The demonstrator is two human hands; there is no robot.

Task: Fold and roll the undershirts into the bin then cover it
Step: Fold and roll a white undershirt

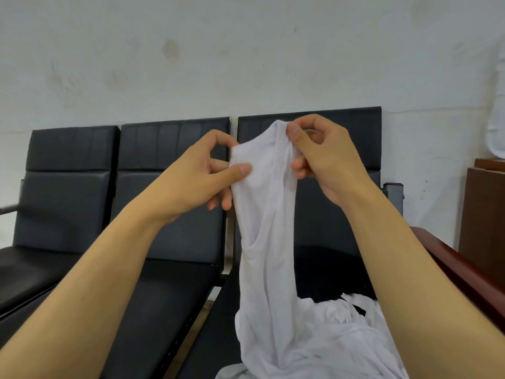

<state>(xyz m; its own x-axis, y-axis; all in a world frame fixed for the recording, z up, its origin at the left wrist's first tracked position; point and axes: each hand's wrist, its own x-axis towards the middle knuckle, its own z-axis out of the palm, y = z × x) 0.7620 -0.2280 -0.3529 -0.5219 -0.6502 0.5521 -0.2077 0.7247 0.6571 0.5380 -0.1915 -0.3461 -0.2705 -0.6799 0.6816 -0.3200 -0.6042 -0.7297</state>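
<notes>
A white undershirt [266,242] hangs in the air in front of me, its lower part trailing down onto the black seat. My left hand [202,173] pinches its top left strap between thumb and fingers. My right hand [319,157] pinches the top right strap, a little higher. The two hands are close together, with the cloth bunched between them. More white fabric [341,315] lies crumpled on the seat under my right forearm. No bin or cover is in view.
A row of three black padded seats [169,203] stands against a white wall. A reddish wooden edge [464,272] runs along the right, with a brown cabinet [483,209] behind it. A metal armrest [393,187] ends the bench on the right.
</notes>
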